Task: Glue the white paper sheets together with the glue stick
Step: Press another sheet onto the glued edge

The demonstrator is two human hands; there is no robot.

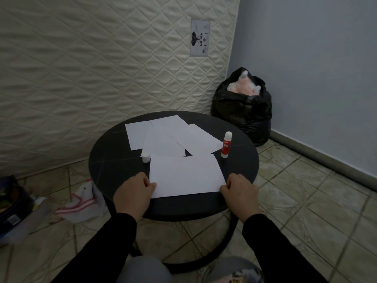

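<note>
My left hand (133,194) & right hand (239,190) pinch the near sheet (184,175) by its corners — thin, floppy, creases easily.

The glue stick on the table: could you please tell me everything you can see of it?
The glue stick is a small plastic tube with a red label, white lettering too small to read, and a rounded white top. It stands upright on the round black table, towards its right side, just off the right corner of the scattered white sheets. Neither hand touches it. A small white cap stands apart on the left side of the table.
</note>
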